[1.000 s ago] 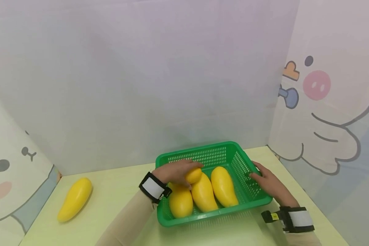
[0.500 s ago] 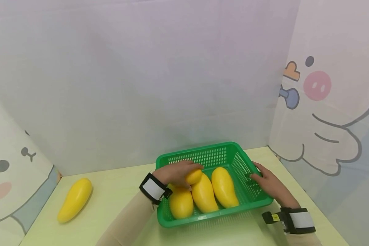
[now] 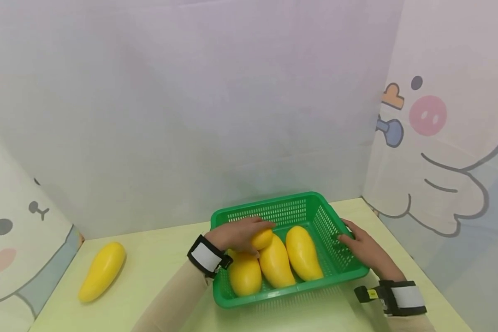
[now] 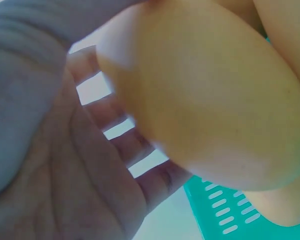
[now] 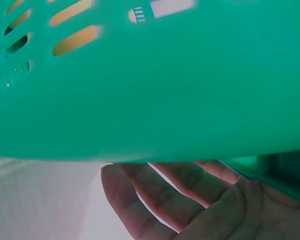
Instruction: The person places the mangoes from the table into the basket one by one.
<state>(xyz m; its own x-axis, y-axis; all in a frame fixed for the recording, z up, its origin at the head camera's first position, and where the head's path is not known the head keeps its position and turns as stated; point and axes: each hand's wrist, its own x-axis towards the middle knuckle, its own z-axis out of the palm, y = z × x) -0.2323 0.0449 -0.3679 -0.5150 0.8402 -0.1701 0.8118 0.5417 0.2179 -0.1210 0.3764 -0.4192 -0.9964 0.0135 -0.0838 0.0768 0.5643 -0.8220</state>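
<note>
My left hand [image 3: 238, 234] is over the left part of a green plastic basket [image 3: 274, 294], gripping a yellow mango [image 3: 262, 239]. The left wrist view shows this mango [image 4: 200, 95] large, between the thumb and the fingers. Below and beside it in the basket lie three more mangoes: a left one [image 3: 246, 276], a middle one [image 3: 276, 263] and a right one [image 3: 304, 253]. At the basket's right side, my right hand [image 3: 367, 249] holds the rim, thumb on the inner side. The right wrist view has its fingers [image 5: 160, 195] at the edge of the green wall [image 5: 155, 110].
Another yellow mango [image 3: 102, 272] lies on the pale yellow table [image 3: 162, 258] at the far left. A pale wall cloth [image 3: 191, 115] rises close behind the basket, and cartoon-printed cloths [image 3: 448, 161] stand at both sides.
</note>
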